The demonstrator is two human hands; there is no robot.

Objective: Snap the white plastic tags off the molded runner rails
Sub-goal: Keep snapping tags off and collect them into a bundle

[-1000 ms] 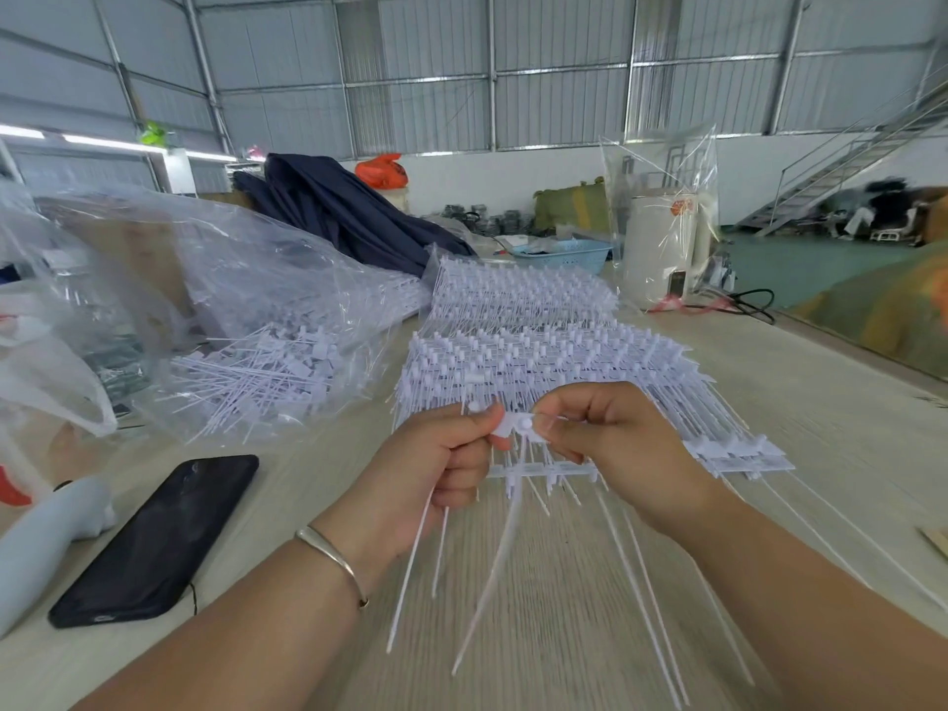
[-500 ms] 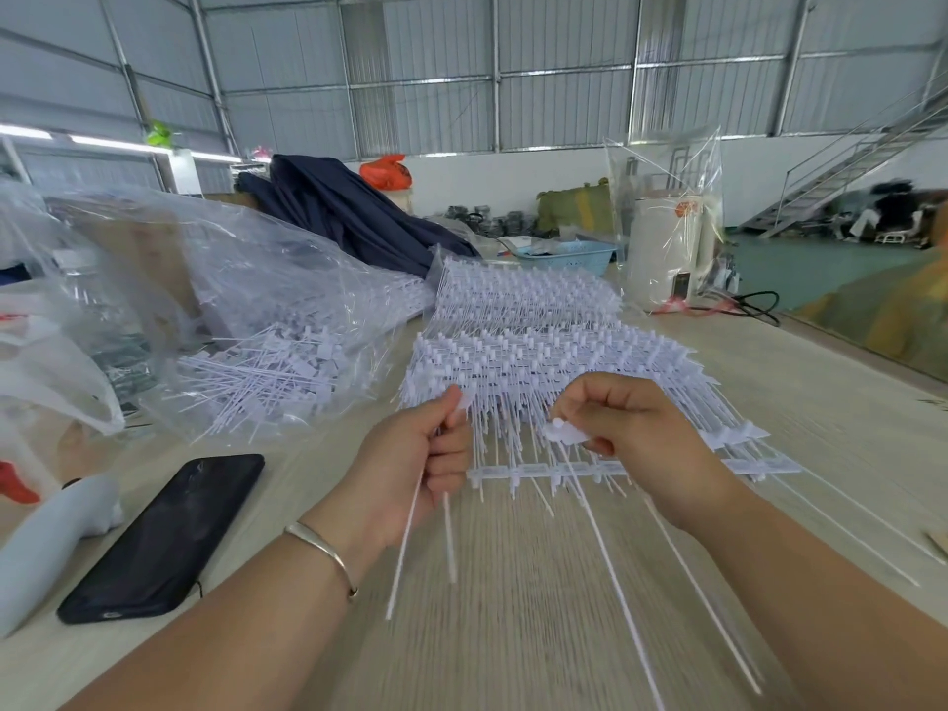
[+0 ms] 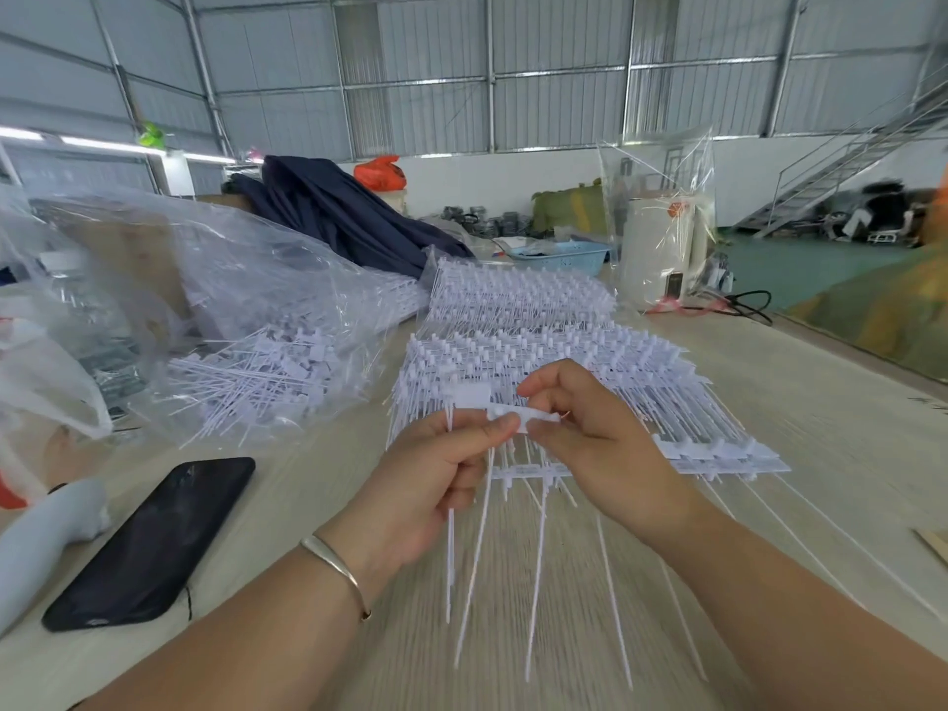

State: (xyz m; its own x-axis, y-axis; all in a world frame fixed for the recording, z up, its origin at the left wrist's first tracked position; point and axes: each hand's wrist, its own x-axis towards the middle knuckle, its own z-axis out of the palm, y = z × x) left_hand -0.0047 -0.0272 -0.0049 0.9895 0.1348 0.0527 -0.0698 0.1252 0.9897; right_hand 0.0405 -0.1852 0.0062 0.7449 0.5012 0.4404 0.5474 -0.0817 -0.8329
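both hands pinched one white tag (image 3: 523, 418), its long axis crosswise between left hand (image 3: 436, 479) and right hand (image 3: 600, 443); runner rail (image 3: 528, 473) just below the fingers.

Single head-worn wide-angle view, looking forward and down from close above the left hand (image 3: 436, 484) and right hand (image 3: 600, 443), both near frame centre; beyond them, along the table (image 3: 821, 402) toward the far warehouse wall; edges bent by the lens; no second view to compare

White tags (image 3: 528, 419) pinched above table, runner rails (image 3: 538, 361) stacked flat behind
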